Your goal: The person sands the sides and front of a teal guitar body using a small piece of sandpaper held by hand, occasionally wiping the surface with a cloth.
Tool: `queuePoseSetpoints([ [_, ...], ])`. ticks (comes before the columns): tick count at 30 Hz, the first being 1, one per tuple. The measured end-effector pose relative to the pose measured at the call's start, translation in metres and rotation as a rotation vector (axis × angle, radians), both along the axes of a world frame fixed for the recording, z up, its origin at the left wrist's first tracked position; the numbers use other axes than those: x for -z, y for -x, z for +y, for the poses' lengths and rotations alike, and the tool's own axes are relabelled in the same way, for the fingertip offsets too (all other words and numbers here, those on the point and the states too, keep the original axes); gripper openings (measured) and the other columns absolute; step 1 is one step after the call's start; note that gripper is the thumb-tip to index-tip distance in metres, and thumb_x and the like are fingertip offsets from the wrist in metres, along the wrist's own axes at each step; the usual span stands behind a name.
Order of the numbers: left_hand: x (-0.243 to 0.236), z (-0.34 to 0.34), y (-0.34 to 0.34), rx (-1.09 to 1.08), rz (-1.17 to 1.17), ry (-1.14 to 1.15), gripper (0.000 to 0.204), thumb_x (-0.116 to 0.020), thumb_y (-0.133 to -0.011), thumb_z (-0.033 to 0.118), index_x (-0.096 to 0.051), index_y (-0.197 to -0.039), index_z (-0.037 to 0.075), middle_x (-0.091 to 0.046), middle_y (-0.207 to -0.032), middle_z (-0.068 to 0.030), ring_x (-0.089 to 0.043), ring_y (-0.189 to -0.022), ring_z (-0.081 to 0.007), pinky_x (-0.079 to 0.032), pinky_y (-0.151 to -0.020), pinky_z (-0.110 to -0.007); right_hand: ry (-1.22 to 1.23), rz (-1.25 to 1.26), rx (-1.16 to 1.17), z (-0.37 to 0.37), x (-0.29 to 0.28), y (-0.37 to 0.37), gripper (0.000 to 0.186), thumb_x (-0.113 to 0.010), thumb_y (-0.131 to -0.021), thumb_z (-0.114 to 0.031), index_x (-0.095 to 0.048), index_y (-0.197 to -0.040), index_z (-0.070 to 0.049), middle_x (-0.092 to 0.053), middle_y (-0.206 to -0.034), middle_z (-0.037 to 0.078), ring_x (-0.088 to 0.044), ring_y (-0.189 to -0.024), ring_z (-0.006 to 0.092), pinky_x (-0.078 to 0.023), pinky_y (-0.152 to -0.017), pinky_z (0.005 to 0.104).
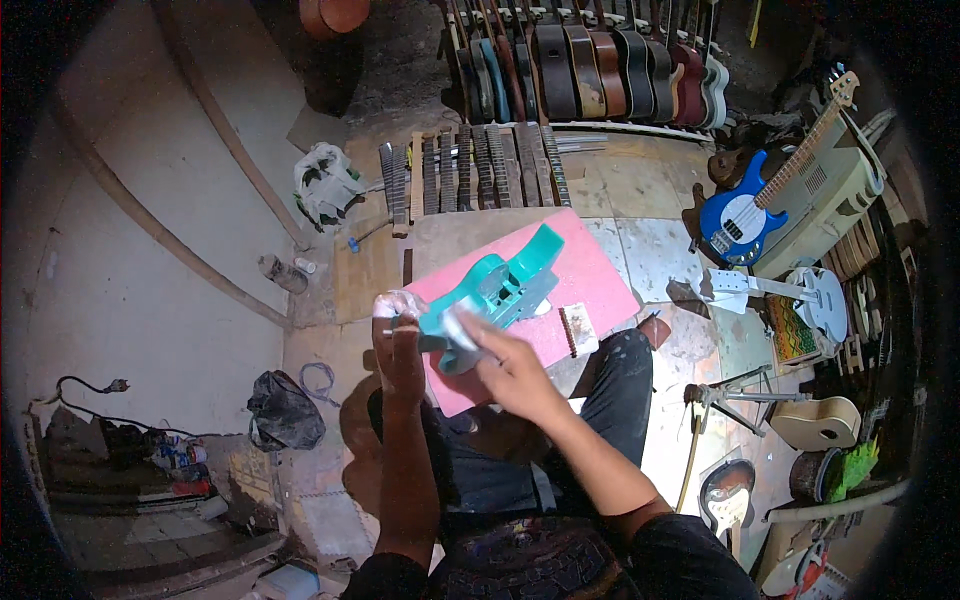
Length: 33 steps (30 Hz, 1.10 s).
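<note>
A teal electric guitar body (487, 272), with routed cavities, lies at a slant on a pink board (595, 265) in front of me. My left hand (396, 325) grips its near left end, the fingers whitish and partly lost against the edge. My right hand (508, 365) is closed on a white cloth or paper (458, 328), pressed against the body's near part. Motion blurs this piece, so its material is unclear. On the board, right of the body, rests a small spiral-bound pad (578, 330).
Beyond the board, several guitar necks (480, 170) lie in a row, with acoustic guitars (590, 75) racked behind. A blue bass guitar (745, 215) leans at the right, near a metal stand (735, 395). To the left are a black bag (285, 410) and a wall (180, 220).
</note>
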<state>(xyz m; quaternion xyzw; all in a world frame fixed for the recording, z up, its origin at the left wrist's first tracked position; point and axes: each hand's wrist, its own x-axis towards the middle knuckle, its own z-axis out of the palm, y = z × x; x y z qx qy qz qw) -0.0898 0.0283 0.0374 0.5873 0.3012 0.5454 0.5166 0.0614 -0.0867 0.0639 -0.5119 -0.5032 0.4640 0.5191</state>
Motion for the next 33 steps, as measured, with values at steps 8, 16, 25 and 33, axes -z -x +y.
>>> queuePoseSetpoints([
  [8,-0.002,-0.008,-0.001,0.080,-0.134,0.150,0.037,-0.066,-0.098,0.041,-0.050,-0.103,0.008,-0.053,-0.101,-0.0076,-0.055,-0.096,-0.0194,-0.046,-0.087,-0.034,-0.213,-0.047,0.002,-0.007,0.017,0.006,0.070,-0.048,-0.084,0.007,-0.050,-0.153,-0.006,-0.043,-0.162,0.020,-0.043,-0.148,0.0362,-0.035,-0.123,0.0403],
  [16,-0.003,-0.011,-0.017,-0.050,-0.251,0.005,0.027,-0.064,-0.099,0.030,-0.049,-0.106,0.009,-0.051,-0.101,-0.0071,-0.053,-0.093,-0.0195,-0.046,-0.087,-0.035,-0.163,0.000,-0.009,-0.007,0.010,0.002,0.071,-0.046,-0.084,0.009,-0.052,-0.152,-0.006,-0.048,-0.160,0.020,-0.043,-0.150,0.0329,-0.033,-0.123,0.0380],
  [25,-0.001,-0.002,-0.011,-0.071,-0.078,-0.027,0.023,-0.052,-0.105,0.030,-0.046,-0.108,0.008,-0.050,-0.101,-0.0065,-0.052,-0.092,-0.0175,-0.046,-0.086,-0.035,-0.382,-0.118,0.009,0.007,0.037,0.013,0.076,-0.049,-0.084,0.009,-0.043,-0.158,-0.009,-0.032,-0.167,0.019,-0.040,-0.150,0.0365,-0.038,-0.122,0.0438],
  [33,0.029,-0.001,-0.015,-0.246,-0.176,0.147,0.024,-0.052,-0.106,0.029,-0.049,-0.113,0.007,-0.055,-0.111,-0.0111,-0.057,-0.103,-0.0248,-0.048,-0.092,-0.039,-0.245,-0.274,0.170,-0.009,0.005,0.028,0.075,-0.054,-0.087,0.003,-0.041,-0.159,-0.009,-0.037,-0.164,0.023,-0.040,-0.149,0.0388,-0.037,-0.121,0.0420],
])
